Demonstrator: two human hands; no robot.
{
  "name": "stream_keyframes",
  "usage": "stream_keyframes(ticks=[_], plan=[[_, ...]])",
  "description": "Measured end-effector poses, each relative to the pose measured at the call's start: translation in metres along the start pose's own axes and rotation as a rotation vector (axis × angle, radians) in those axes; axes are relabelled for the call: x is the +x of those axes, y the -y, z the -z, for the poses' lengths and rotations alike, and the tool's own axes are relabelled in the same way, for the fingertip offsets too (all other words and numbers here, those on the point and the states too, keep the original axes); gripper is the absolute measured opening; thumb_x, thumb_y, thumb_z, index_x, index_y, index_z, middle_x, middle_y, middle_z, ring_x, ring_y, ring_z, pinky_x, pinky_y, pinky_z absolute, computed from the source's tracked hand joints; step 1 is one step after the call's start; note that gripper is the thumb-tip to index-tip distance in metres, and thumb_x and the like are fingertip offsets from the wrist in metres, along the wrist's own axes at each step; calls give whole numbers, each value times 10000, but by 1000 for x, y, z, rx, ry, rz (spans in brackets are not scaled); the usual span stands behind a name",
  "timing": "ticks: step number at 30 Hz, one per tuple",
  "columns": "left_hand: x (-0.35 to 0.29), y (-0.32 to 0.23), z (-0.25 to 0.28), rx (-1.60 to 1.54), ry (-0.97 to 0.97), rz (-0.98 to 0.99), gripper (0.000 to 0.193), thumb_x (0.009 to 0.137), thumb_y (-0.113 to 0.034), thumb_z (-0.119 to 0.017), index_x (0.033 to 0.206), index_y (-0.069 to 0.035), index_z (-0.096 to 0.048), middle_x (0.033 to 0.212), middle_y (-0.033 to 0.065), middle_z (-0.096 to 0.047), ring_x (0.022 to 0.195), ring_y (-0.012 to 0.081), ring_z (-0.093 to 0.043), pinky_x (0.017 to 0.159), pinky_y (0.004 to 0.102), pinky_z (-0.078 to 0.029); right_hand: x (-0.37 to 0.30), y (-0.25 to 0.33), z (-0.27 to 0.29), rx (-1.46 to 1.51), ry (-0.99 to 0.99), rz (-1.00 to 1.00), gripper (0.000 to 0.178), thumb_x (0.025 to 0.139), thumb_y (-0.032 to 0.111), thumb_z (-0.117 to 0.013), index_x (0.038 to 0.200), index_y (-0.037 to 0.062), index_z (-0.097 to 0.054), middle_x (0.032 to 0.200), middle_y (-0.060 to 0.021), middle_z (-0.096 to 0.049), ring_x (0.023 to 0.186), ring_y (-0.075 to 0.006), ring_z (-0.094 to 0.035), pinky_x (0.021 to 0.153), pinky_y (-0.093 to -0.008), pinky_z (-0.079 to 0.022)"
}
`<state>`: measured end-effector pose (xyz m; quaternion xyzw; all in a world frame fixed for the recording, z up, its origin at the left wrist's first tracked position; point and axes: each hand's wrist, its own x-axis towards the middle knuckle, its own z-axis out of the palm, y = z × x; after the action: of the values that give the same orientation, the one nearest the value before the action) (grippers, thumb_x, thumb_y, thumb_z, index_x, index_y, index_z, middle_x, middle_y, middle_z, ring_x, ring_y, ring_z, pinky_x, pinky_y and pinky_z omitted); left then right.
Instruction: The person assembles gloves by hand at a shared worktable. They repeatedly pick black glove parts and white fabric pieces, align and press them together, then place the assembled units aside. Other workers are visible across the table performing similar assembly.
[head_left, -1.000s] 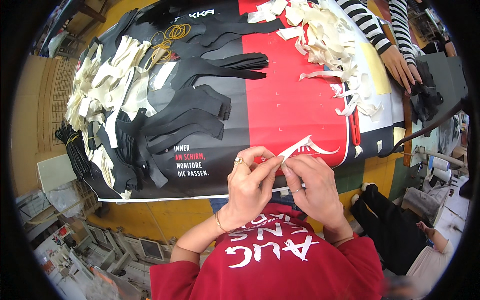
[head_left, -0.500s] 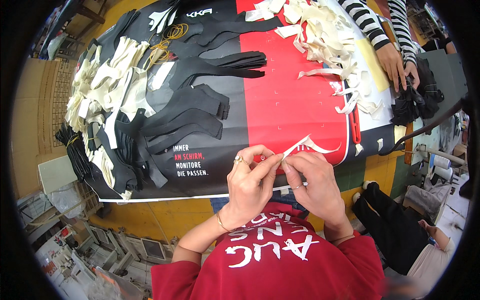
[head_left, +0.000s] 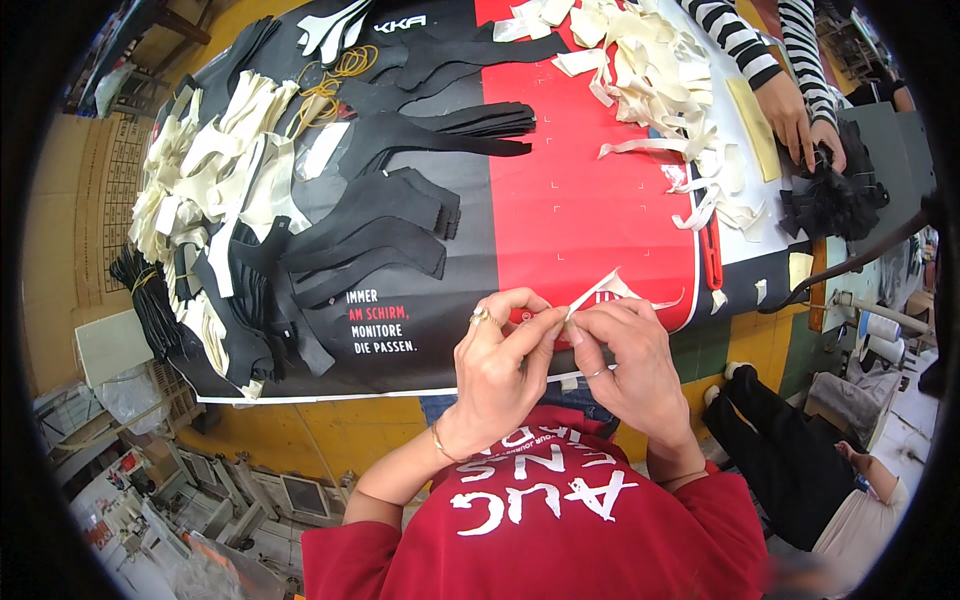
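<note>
Left hand [head_left: 497, 362] and right hand [head_left: 637, 362] are brought together above the near edge of a red-and-black printed sheet [head_left: 590, 225], presumably so that fine work can be done close to the body. On each, the thumb and index finger are closed in a pinch, the tips of the 2 hands almost meeting, and 1 narrow cream strip [head_left: 598, 288] is gripped between them near its end. Such a hold is probably chosen for the control given by fingertips; what is done at the pinched end is hidden by them. The strip's remaining length is left free, bent over the red area.

Loose cream pieces [head_left: 650, 75] are heaped at the far right, well apart from the overlapping black pieces [head_left: 385, 225], perhaps so that each heap can be reached separately. Yellow rubber bands [head_left: 350, 62] are laid among the black pieces, likely for tying bundles, as 1 black bundle [head_left: 150, 315] at the left appears to be banded. At the right, a dark pile [head_left: 845, 190] is handled by a co-worker's hands [head_left: 787, 112].
</note>
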<state>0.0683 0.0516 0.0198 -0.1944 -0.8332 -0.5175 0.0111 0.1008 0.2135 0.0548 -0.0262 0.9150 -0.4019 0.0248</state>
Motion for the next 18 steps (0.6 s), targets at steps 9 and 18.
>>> stream_keyframes(ticks=[9, 18], plan=[[8, 9, 10, -233, 109, 121, 144, 872, 6, -688, 1003, -6, -745, 977, 102, -632, 750, 161, -621, 655, 265, -514, 6, -7, -2, 4, -23, 78, 51, 862, 55, -656, 901, 32, -678, 790, -60, -676, 734, -237, -633, 847, -348, -428], [17, 36, 42, -735, 123, 491, 185, 1019, -123, -566, 1052, 38, -652, 1096, 37, -569, 888, 79, -577, 752, 228, -500, -7, -56, 37, 931, -75, -210, 280, 842, 179, -524, 787, -75, -628, 787, -117, -629, 715, -180, -602, 699, -299, -482]])
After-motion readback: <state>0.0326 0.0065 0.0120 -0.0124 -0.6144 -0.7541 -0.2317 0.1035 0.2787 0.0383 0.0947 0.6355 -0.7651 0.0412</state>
